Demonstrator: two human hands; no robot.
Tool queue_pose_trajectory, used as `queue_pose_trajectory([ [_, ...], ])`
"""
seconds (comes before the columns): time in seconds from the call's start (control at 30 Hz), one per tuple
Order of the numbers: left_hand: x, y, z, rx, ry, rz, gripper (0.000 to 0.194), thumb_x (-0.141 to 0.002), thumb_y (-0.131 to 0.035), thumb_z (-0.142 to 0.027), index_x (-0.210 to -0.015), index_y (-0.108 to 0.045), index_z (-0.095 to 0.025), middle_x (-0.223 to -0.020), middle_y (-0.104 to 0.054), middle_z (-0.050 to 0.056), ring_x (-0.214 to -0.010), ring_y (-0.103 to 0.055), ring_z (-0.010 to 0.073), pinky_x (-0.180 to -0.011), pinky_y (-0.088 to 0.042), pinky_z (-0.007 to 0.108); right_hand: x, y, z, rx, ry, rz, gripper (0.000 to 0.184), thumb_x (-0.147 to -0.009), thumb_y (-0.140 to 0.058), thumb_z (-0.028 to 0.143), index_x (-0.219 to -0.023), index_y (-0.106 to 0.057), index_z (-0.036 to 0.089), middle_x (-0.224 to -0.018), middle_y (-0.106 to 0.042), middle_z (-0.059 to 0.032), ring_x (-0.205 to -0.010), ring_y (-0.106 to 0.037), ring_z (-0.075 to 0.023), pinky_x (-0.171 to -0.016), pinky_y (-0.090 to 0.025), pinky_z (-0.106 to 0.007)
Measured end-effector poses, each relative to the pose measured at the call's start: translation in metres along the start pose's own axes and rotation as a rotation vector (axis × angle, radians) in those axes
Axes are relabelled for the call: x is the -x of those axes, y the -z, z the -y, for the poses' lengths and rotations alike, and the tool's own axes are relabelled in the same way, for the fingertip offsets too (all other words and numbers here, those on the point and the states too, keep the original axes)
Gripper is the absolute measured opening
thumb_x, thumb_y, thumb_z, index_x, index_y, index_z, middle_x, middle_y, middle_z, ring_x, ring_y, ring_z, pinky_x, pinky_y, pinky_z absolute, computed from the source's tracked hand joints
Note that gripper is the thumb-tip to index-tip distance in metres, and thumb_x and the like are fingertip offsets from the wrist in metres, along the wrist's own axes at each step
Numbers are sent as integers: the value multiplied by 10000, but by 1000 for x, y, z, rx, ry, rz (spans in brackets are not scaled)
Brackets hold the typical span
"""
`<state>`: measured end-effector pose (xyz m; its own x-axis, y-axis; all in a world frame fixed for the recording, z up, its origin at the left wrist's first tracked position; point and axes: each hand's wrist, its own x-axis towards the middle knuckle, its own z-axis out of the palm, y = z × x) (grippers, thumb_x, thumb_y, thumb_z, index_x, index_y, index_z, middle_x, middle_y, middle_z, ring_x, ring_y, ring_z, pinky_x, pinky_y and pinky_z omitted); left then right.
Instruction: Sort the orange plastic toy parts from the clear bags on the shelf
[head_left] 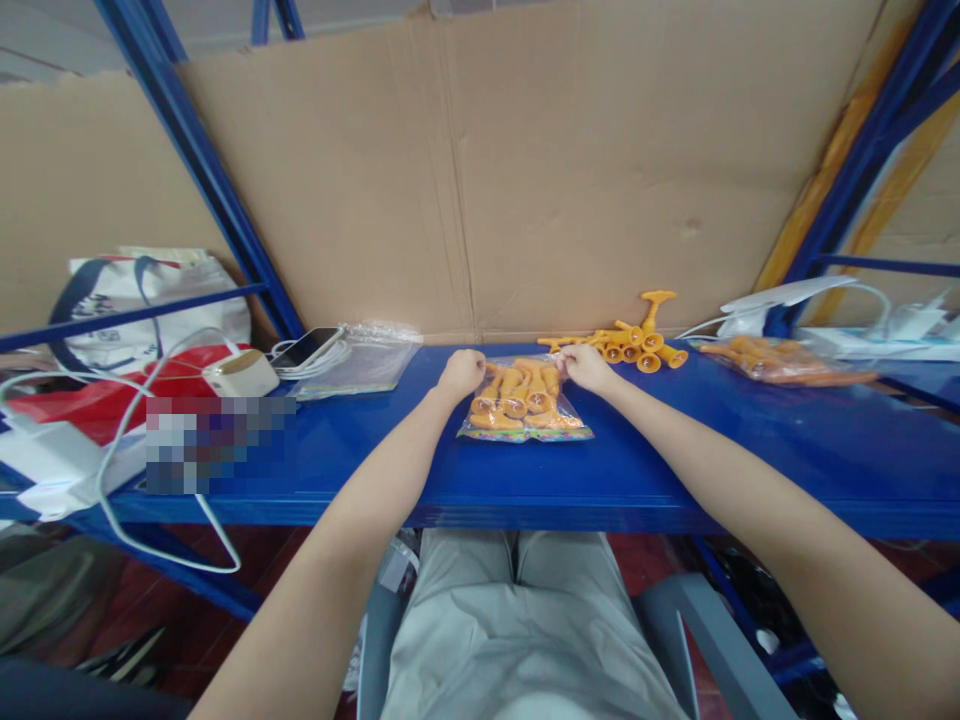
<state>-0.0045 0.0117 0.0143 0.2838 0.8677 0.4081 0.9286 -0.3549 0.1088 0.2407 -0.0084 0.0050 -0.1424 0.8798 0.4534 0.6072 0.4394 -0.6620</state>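
Observation:
A clear plastic bag (525, 398) filled with several orange trumpet-shaped plastic pieces lies on the blue shelf in front of me. A coloured strip runs along its near edge. My left hand (463, 373) is closed at the bag's far left corner, fingers pinched on the plastic. On the opposite side, my right hand (586, 367) pinches the far right corner. Just behind my right hand sits a loose heap of orange trumpet-shaped pieces (637, 338), against the cardboard.
Another bag of orange pieces (780, 360) lies to the right, near a white power strip (877, 343). At left are flat clear bags (360, 368), a phone (311, 347), white cables and a cloth bag (150, 315). A cardboard wall (525, 170) stands behind the blue shelf (637, 470).

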Motion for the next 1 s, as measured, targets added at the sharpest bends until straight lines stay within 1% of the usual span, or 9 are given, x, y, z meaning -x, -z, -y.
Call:
queue_pose_trajectory([
  [0.2,4,5,-3,-105,-55,-7,280,-787,-482,-38,-799,-727,-172,-943,-730,106,-933,-676,229,-831,-511,303,3,3,9,262,40,79,263,-782,-397,106,-552,-465,216,-727,-681,-69,-844,-664,-216,-824,-468,-324],
  [0.27,6,7,-5,-123,-75,-16,286,-794,-475,-33,-818,-726,-168,-953,-720,108,-938,-672,232,-823,-510,304,4,3,10,301,44,82,290,-839,-401,155,-562,-459,219,-738,-684,-81,-851,-663,-224,-819,-463,-325],
  [0.4,8,10,-8,-139,-107,-47,316,-800,-452,-14,-863,-726,-158,-987,-706,119,-943,-671,239,-822,-508,311,5,1,8,301,54,73,379,-911,-457,311,-543,-426,226,-676,-652,-70,-761,-647,-215,-765,-465,-323],
  [0.5,9,12,-10,-138,-116,-59,328,-807,-436,-7,-889,-721,-146,-1026,-696,132,-948,-672,247,-820,-512,323,3,-2,1,226,36,5,334,-865,-586,395,-602,-481,218,-742,-669,-67,-792,-653,-224,-766,-488,-341],
  [0.6,9,13,-11,-132,-144,-83,321,-821,-429,-9,-892,-711,-146,-1028,-687,126,-960,-669,240,-822,-513,314,-1,-4,-5,73,48,-83,206,-771,-724,344,-806,-585,196,-952,-706,-88,-921,-662,-228,-835,-518,-380],
  [0.67,9,13,-12,-118,-173,-108,306,-826,-438,-11,-889,-702,-154,-1015,-680,114,-950,-667,227,-821,-514,300,-4,-3,-6,-25,35,-39,240,-746,-757,298,-904,-616,186,-1031,-710,-105,-957,-667,-227,-884,-525,-415],
  [0.77,8,13,-12,-81,-221,-148,290,-823,-452,-11,-888,-689,-166,-995,-668,96,-931,-662,211,-821,-515,285,-3,5,-3,-125,-21,105,241,-734,-785,306,-888,-657,172,-981,-726,-107,-921,-685,-230,-917,-527,-445],
  [0.87,8,12,-14,-40,-281,-192,292,-822,-445,-8,-889,-679,-171,-988,-658,85,-922,-656,201,-819,-517,279,3,16,4,-227,-62,229,301,-732,-794,423,-862,-693,171,-909,-735,-93,-870,-694,-234,-884,-546,-446],
  [1.0,7,11,-19,-29,-378,-222,297,-808,-443,-4,-892,-669,-177,-977,-648,67,-904,-643,181,-813,-520,263,13,26,13,-306,-127,318,433,-787,-696,603,-862,-732,178,-920,-746,-92,-860,-697,-232,-845,-569,-430],
])
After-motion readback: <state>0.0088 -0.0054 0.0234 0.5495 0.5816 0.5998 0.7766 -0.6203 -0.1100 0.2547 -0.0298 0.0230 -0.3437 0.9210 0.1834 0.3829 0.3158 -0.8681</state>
